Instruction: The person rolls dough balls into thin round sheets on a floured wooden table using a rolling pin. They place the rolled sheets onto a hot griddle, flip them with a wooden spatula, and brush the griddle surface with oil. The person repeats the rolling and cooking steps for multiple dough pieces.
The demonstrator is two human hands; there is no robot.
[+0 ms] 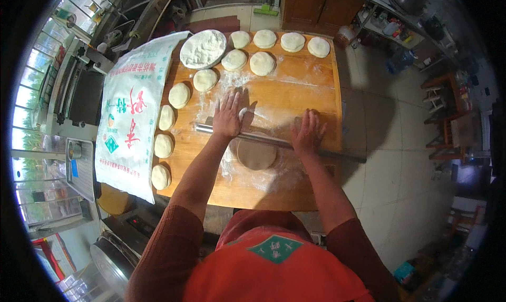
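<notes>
A long metal rolling pin [269, 139] lies across a flat round of dough [256, 155] on the floured wooden board. My left hand [227, 115] presses on the pin left of the dough, palm down with its fingers stretched forward. Farther right, my right hand [308, 134] rests on the pin in the same way, fingers out and slightly spread. The pin's right end sticks out past the board's right edge. Part of the dough is covered by the pin.
Several thick dough rounds [262, 64] line the board's [305, 183] far and left sides. A bowl of flour [203, 49] stands at the far left corner. A white printed sack [132, 112] covers the left side. Tiled floor [377, 175] lies to the right.
</notes>
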